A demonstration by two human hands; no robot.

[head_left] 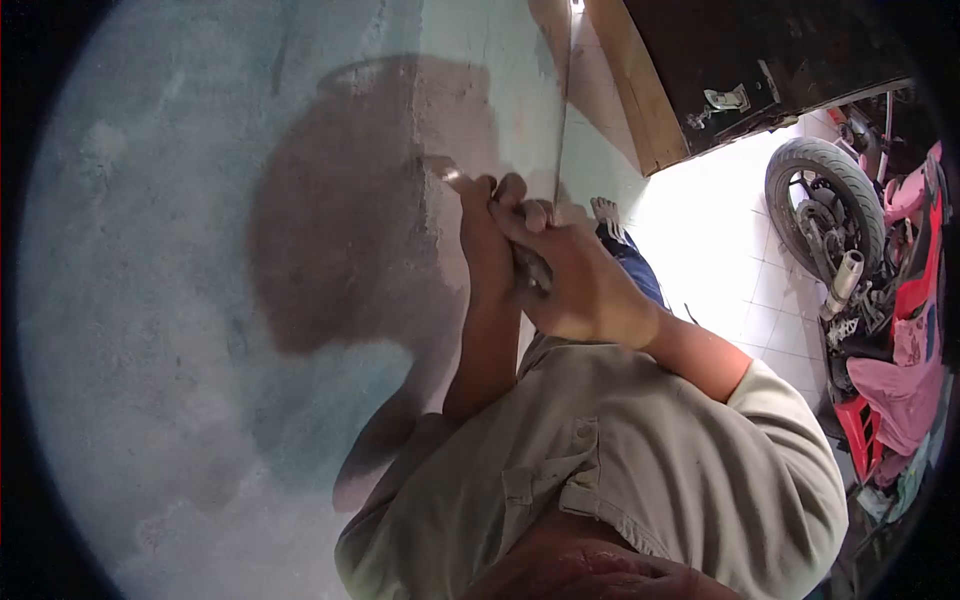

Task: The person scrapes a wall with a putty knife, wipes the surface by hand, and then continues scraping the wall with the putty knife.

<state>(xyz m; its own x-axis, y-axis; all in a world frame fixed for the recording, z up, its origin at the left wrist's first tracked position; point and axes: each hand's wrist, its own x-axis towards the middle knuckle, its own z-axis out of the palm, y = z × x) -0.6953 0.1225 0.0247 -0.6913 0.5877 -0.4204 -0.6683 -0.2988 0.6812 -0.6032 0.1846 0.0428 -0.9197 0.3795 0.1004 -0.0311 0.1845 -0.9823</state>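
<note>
My left hand (486,245) is raised close to the wall (150,300), its fingers curled. A small flat object with a bright glint (451,175) sticks out past its fingertips toward a rough vertical seam in the plaster; what it is cannot be made out. My right hand (590,280) is pressed against the left one, its fingers bent over the left fingers. Between the palms something pale shows, too hidden to name. A large shadow of my head and hands falls on the wall around the seam.
A dark wooden panel with a metal latch (727,99) is at the upper right. Below it a motorcycle wheel (825,205) stands on white floor tiles (775,270), beside red bodywork and a pink cloth (895,395). My foot (607,215) shows beyond my hands.
</note>
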